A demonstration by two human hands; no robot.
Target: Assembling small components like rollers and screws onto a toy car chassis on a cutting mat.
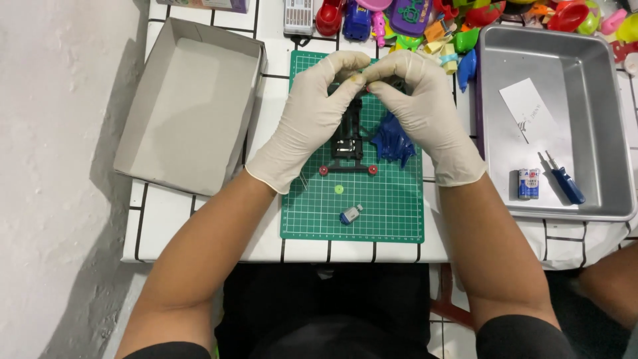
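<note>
Both my hands wear pale latex gloves and meet over the far end of a black toy car chassis (pixel 347 136) on a green cutting mat (pixel 385 213). My left hand (pixel 312 119) and my right hand (pixel 419 110) pinch the chassis's front end together with their fingertips. Its rear axle carries two small red hubs (pixel 323 170). A blue plastic car body shell (pixel 393 141) lies beside the chassis under my right hand. A small green gear (pixel 339 189) and a small silver-blue motor (pixel 350 214) rest on the mat nearer to me.
An open grey cardboard box (pixel 189 106) sits on the left. A metal tray (pixel 598 119) on the right holds a blue screwdriver (pixel 563 178), two batteries (pixel 528 184) and a white card (pixel 531 110). Colourful plastic toys (pixel 425 23) crowd the far edge. Another person's arm (pixel 611 279) shows at lower right.
</note>
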